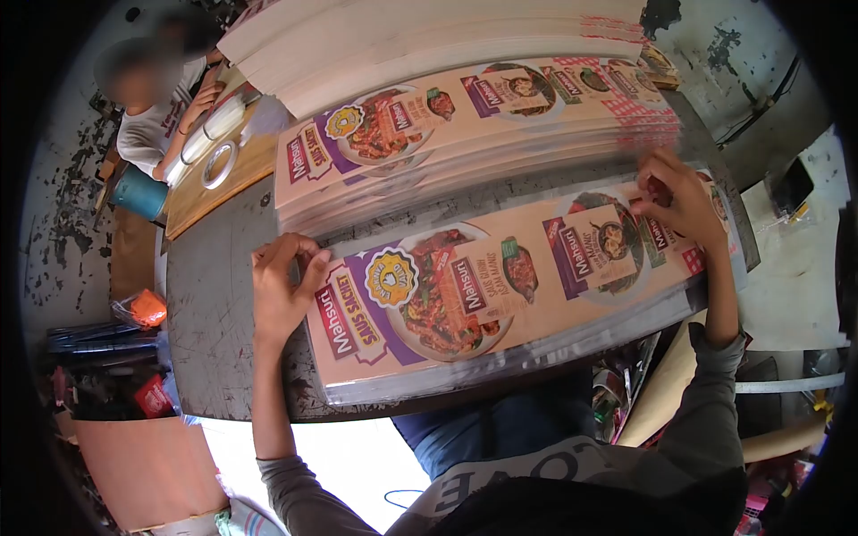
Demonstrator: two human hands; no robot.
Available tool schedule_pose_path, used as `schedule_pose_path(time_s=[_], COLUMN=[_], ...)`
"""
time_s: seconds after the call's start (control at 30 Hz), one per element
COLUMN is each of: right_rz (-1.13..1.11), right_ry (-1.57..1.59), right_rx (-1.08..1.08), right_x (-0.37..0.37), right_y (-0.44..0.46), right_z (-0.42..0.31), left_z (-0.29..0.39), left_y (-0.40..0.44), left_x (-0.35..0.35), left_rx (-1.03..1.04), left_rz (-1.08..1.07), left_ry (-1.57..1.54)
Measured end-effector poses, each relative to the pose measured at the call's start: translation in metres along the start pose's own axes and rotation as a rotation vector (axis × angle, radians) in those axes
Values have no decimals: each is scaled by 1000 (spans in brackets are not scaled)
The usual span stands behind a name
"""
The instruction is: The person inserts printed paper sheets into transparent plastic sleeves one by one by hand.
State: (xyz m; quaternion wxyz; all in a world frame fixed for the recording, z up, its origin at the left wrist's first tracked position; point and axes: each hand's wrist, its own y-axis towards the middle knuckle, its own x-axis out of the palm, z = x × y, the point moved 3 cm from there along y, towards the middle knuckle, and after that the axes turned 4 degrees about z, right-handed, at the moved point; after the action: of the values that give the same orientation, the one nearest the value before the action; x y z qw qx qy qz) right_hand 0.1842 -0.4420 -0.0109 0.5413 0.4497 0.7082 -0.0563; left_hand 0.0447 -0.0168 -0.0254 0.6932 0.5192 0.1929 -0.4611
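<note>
A long printed food poster (527, 234) with a clear, glossy plastic layer lies on top of a low stack at the table's near edge. At its upper left corner, my left hand (290, 281) is closed, thumb and curled fingers pinching the corner. My right hand (681, 201) is closed too, its fingers bent together on the poster's far edge near the right end. Slight blur softens the right fingertips. Just beyond both hands stands a thicker stack of matching printed posters (465, 112), with many layered edges.
Behind the posters rises a stack of plain pale sheets (429, 40). The dark worn tabletop (214, 313) shows at left. A roll of clear tape (219, 165) rests on a wooden board (246, 170), where another person (147, 134) sits. A blue bucket (138, 192) stands below.
</note>
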Motion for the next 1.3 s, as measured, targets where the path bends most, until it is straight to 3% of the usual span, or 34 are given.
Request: schedule_pose_path(time_s=[0.03,0.1,0.23,0.3,0.6,1.3], right_rz=[3,-34,-7,-13,-27,-27], right_ry=[-1,-30,-174,-132,-83,-68], right_rx=[-2,189,35,212,379,430], right_x=[-5,-14,-34,-39,-39,-37], right_y=[-2,-4,-12,-15,-23,-24], right_z=[0,6,29,36,56,56], left_z=[1,4,7,6,5,4], left_y=[0,0,0,0,-1,-2], left_x=[-1,0,-1,0,1,2], left_rx=[2,-53,-21,-20,-44,-23], left_rz=[3,-82,-82,-60,-39,-21], left_ry=[1,33,41,38,79,93])
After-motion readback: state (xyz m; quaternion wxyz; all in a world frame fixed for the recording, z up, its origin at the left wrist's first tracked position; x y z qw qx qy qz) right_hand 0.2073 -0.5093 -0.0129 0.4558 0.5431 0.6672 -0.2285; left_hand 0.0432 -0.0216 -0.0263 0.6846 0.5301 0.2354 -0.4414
